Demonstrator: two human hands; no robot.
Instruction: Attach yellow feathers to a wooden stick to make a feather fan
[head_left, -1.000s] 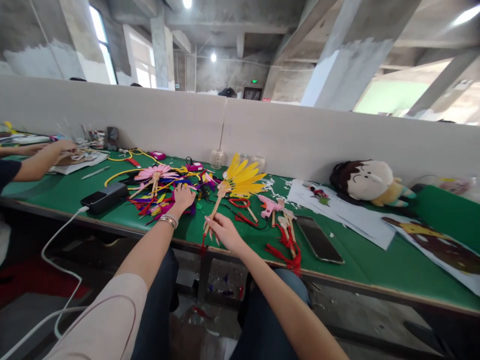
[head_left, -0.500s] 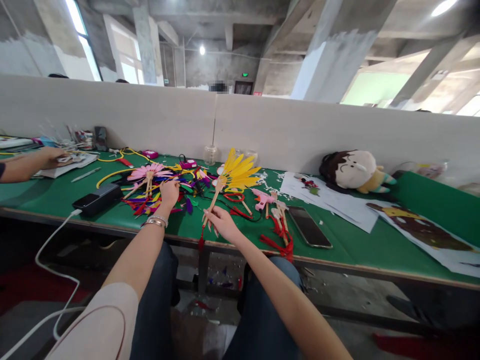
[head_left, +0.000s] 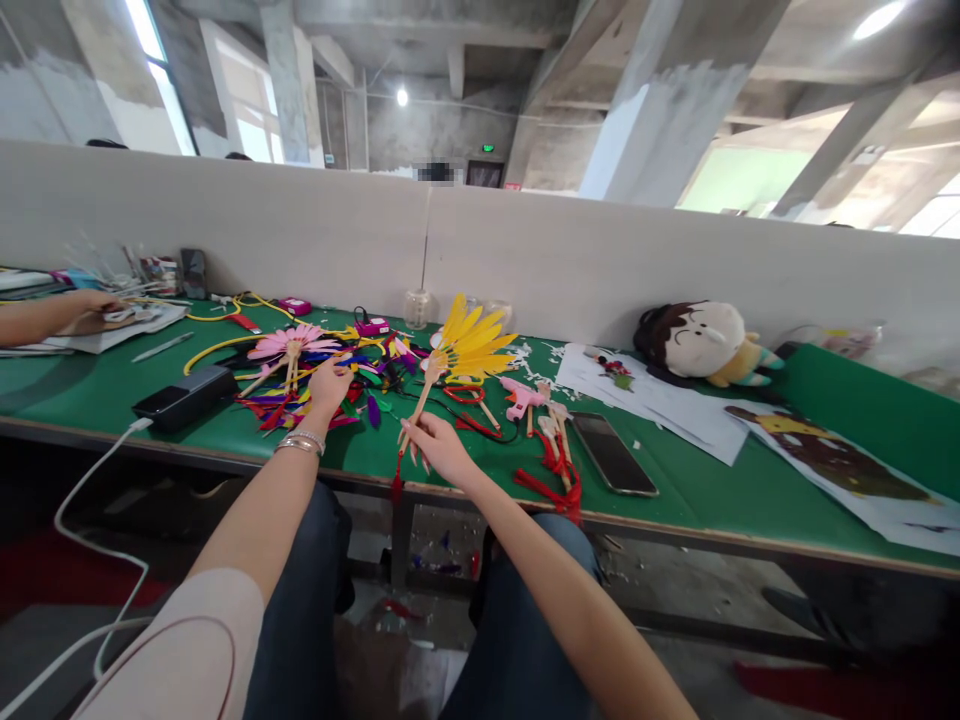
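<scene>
Grasping the yellow fan by its handle, the right hand sits by the front edge of the worktop; the fan's long axis slants from those fingers toward the back edge and rightward. The left hand is nearer the feather heap; whether its bent fingers pinch anything, I cannot tell.

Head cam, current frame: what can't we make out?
All in the head view:
- Left hand: whether it pinches a feather; fingertips too small among the colored feathers.
- Handle of the yellow fan: partly covered by the right hand.
- Jar behind the fan: lower part hidden by yellow feathers.
- Co-worker's arm: cut off by the left edge.
</scene>
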